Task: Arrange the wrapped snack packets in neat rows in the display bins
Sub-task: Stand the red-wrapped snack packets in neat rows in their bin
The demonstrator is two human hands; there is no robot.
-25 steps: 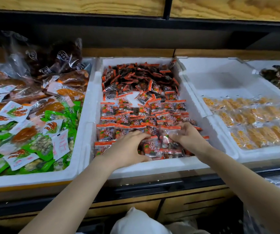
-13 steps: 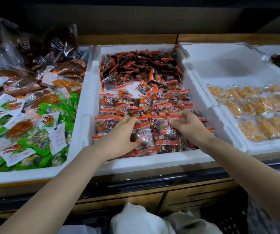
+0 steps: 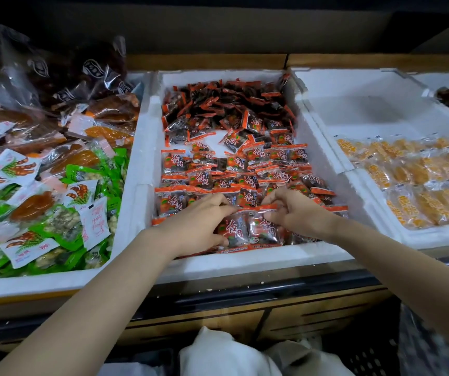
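bin [image 3: 245, 257], 6 o'clock: left hand [image 3: 196, 226] and right hand [image 3: 297, 214] fingers [image 3: 274, 197] pinch neighbouring packets [image 3: 234, 232]; slick wrappers may slip, skewing the row.

**Stock count: bins and packets**

Four white foam bins [image 3: 147, 158] are recorded. Two hands are logged: left hand [image 3: 199, 226], right hand [image 3: 299, 213]. Red-edged packets [image 3: 174, 161], orange packets [image 3: 434, 204] and green packets [image 3: 75, 172] could not be tallied: too many, overlapped.

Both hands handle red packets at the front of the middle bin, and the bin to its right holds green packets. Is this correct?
No. In the head view the bin to its right holds yellow packets; green packets lie in the left bin. The left hand and right hand handle red packets at the front of the middle bin.
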